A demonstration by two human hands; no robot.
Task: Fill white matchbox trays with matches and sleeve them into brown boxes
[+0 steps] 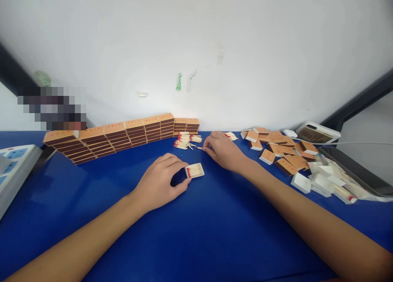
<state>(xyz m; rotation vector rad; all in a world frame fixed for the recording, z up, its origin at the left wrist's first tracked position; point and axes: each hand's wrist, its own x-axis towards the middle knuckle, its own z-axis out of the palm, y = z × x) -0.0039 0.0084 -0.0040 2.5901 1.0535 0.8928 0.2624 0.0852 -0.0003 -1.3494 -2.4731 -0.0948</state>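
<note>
My left hand (162,181) grips a small white matchbox tray (202,169) at its left end, between thumb and index finger. Red-tipped matches (193,171) lie side by side in that tray, their heads toward my left hand. Further back, my right hand (221,150) has its fingertips pinched on a match (199,148), whose head points left. A loose heap of matches (183,140) lies just left of those fingers, and a smaller heap (231,136) shows behind the hand.
Stacked matchboxes (115,136) form a row along the wall on the left. Scattered orange sleeves (287,166) and white trays (322,183) lie at right, near a black phone-like slab (359,169) and a white-edged device (319,133). A power strip (18,167) stands at the left edge.
</note>
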